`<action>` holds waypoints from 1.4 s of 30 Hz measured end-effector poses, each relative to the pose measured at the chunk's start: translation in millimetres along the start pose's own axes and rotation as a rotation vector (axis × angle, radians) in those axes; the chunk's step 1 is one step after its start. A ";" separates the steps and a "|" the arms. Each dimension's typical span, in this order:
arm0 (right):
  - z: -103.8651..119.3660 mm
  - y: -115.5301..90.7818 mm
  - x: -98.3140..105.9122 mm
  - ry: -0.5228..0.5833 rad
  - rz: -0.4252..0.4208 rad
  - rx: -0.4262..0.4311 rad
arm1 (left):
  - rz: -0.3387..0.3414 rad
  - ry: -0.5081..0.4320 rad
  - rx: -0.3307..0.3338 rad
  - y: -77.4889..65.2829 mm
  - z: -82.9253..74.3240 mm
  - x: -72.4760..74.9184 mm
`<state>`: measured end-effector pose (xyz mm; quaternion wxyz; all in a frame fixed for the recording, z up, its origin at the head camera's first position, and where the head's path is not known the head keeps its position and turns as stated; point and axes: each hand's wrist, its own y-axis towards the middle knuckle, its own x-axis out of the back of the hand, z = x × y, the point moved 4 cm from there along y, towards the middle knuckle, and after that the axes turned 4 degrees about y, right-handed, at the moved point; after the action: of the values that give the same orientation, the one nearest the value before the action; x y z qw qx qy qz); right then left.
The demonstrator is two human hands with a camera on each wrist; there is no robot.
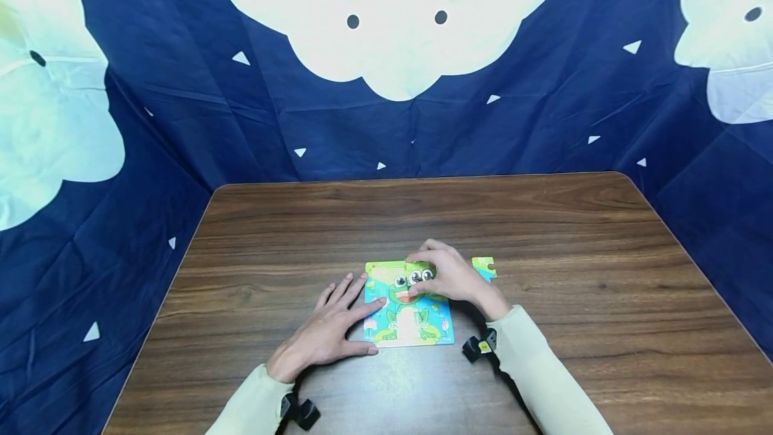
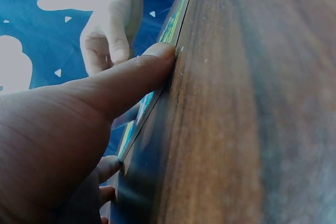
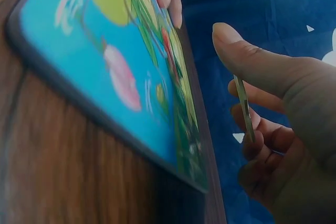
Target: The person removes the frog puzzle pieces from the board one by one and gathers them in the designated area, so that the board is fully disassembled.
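Observation:
A jigsaw puzzle with a green frog picture on a blue ground lies flat on the table. My left hand rests at its left side with fingers spread, the thumb by the lower edge and the index finger reaching onto the picture. In the left wrist view the thumb touches the board's edge. Over the puzzle's upper right part, my right hand pinches a thin puzzle piece between thumb and fingers. The right wrist view shows this piece raised off the board; the hand partly hides it.
One loose puzzle piece, green and blue, lies just right of the puzzle, partly behind the right hand. The wooden table ends at a dark blue cloth backdrop with white clouds. Small black cameras are strapped to both wrists.

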<state>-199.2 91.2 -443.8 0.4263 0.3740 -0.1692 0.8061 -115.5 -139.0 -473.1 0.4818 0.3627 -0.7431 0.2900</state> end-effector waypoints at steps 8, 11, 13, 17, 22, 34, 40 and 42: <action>-10.6 -14.1 11.7 -0.012 -0.023 -0.027 | 0.004 0.003 0.011 -0.2 -0.3 0.2; -14.3 -19.1 16.9 -0.030 -0.036 -0.021 | 0.003 0.001 0.012 -0.5 -0.5 0.7; -16.5 -22.4 20.5 -0.036 -0.045 -0.015 | -0.001 0.002 0.012 -0.6 -0.2 0.9; -21.6 -28.0 27.2 -0.046 -0.056 -0.014 | 0.001 0.001 0.015 -0.6 0.2 1.2; -29.4 -35.2 35.4 -0.060 -0.075 -0.029 | 0.003 0.000 0.014 -0.7 1.1 0.5; -53.3 -55.4 56.4 -0.084 -0.103 -0.072 | 0.004 -0.008 0.012 -0.3 0.5 0.8; -63.1 -62.9 64.1 -0.102 -0.104 -0.082 | -0.003 -0.001 0.008 -0.4 0.6 0.9; -66.4 -65.4 66.5 -0.107 -0.106 -0.087 | -0.004 -0.001 0.008 -0.3 0.6 0.8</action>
<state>-200.2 205.7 -441.2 0.4744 0.4061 -0.2066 0.7532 -115.8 -139.9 -472.6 0.4805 0.3661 -0.7414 0.2921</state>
